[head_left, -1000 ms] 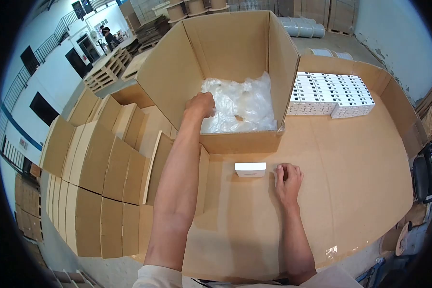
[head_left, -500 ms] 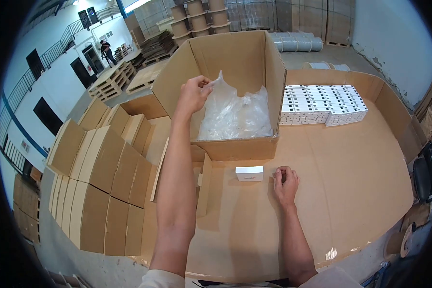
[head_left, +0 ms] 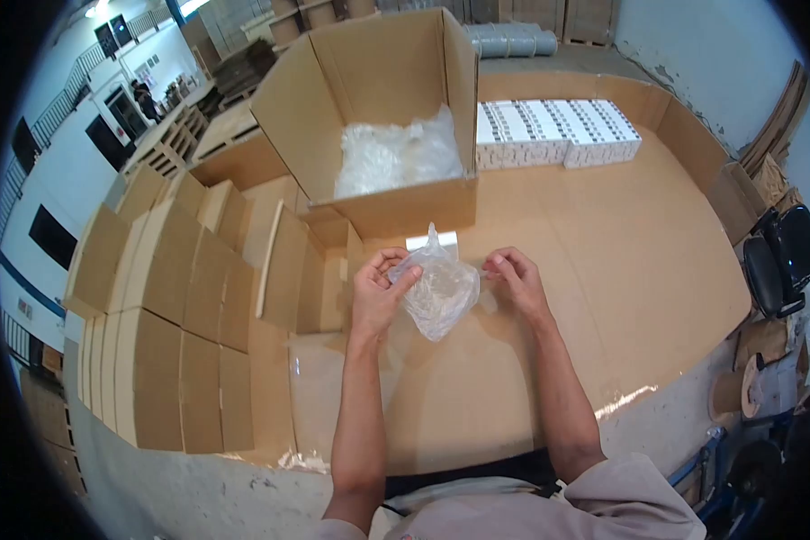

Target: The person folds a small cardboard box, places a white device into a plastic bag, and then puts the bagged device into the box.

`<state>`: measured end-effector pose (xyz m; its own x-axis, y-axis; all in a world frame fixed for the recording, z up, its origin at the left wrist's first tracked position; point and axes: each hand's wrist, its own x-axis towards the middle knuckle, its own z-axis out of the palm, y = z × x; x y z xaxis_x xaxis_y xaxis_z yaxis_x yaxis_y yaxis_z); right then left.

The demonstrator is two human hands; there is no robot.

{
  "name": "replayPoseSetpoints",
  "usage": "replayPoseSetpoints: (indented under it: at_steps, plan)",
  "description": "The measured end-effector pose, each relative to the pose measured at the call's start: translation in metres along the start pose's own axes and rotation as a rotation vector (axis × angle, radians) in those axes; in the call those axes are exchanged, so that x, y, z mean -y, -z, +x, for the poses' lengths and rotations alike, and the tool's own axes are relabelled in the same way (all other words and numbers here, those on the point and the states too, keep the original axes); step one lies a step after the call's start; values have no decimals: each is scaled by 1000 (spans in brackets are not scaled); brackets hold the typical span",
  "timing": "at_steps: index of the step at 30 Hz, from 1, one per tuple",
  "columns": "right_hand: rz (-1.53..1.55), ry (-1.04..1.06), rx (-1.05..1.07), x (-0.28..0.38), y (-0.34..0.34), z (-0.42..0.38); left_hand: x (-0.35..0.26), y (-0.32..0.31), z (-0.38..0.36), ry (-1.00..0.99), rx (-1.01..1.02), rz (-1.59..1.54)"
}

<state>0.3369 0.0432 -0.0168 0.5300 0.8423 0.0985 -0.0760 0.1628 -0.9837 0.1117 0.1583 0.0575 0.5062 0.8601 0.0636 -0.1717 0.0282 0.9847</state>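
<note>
My left hand (head_left: 380,295) pinches a clear crumpled plastic bag (head_left: 441,292) by its left side, above the cardboard table. At the bag's right edge is my right hand (head_left: 517,277), its fingers curled close together; whether they grip the plastic is too small to tell. Behind the bag, partly covered by it, a small white box (head_left: 445,239) stands on the table. Farther back, a large open carton (head_left: 414,209) holds a heap of clear plastic bags (head_left: 391,155).
Stacked brown cartons (head_left: 166,315) fill the left side, with an open carton (head_left: 319,270) beside them. Rows of small white boxes (head_left: 549,135) stand at the back right. A cardboard rim (head_left: 684,121) borders the table. A person (head_left: 146,101) is far off at the left.
My left hand has come back from the large carton with a plastic bag, now in front of me. My right hand has moved up beside the bag. The view has shifted.
</note>
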Motion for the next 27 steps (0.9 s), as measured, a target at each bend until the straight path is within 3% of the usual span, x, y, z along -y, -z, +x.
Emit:
replayPoseSetpoints:
  at_steps: [4,13,19,27]
  plan:
    - [-231,61,203,19,-22,-21,46,1,-15,128,107,4]
    - [-232,57,147,5,-30,-22,75,4,-15,140,61,84]
    - [-214,93,152,-5,-26,-21,89,11,-12,55,-34,-119]
    - [-193,45,117,-10,-44,-25,80,5,-19,62,-97,-65]
